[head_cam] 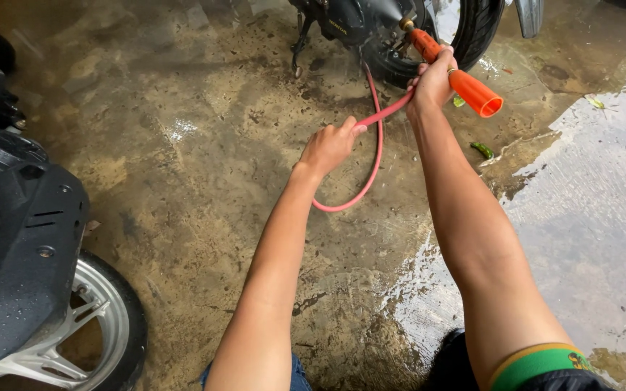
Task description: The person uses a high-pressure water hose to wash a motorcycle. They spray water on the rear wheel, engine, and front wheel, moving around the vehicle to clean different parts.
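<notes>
Orange plastic is filling the right hand [432, 78], which is clamping around the spray gun [458, 78] and aiming its brass nozzle at the far motorcycle's rear wheel [465, 32]. Left hand [330, 147] is closing on the pink hose [371, 163], which is looping down toward the wet concrete floor [182, 181]. Near left, another motorcycle [23, 253] is standing. Judging from the pooled water, footing could slip, and the slack loop could kink or snag if the hand is pulling it sideways.

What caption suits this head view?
Right hand aims orange spray gun at motorcycle rear wheel; left hand holds pink hose.
</notes>
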